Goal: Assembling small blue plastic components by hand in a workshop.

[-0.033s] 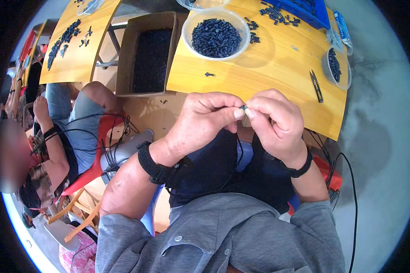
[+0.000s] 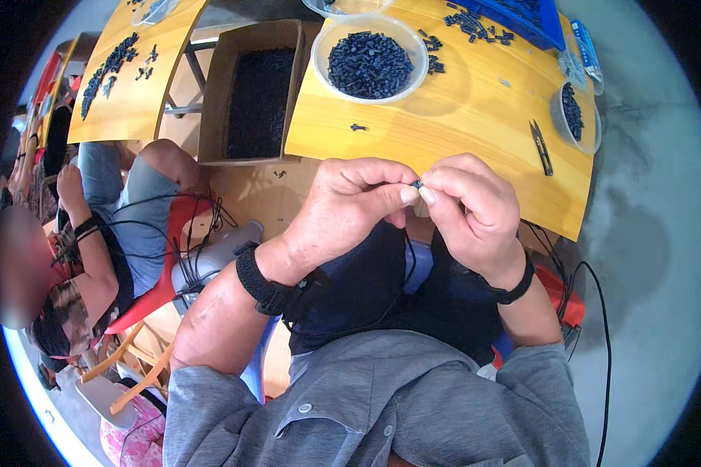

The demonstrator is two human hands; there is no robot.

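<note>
Two hands meet just below the near edge of a yellow table (image 2: pixel 475 117), the left hand (image 2: pixel 350 206) and right hand (image 2: pixel 471 210) pinching one small black part (image 2: pixel 417 184) between their fingertips. Behind them sit a round clear tub (image 2: pixel 370 58) of black parts, a smaller clear cup (image 2: pixel 575 117) to the right, a blue tray (image 2: pixel 522 17) at the far edge and black snips (image 2: pixel 541 146). An open cardboard box (image 2: pixel 253 89) of dark pieces stands left of the table.

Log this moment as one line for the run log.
left hand: pinching small dark part | right hand: pinching same part | bowl of dark parts: on yellow table
</note>
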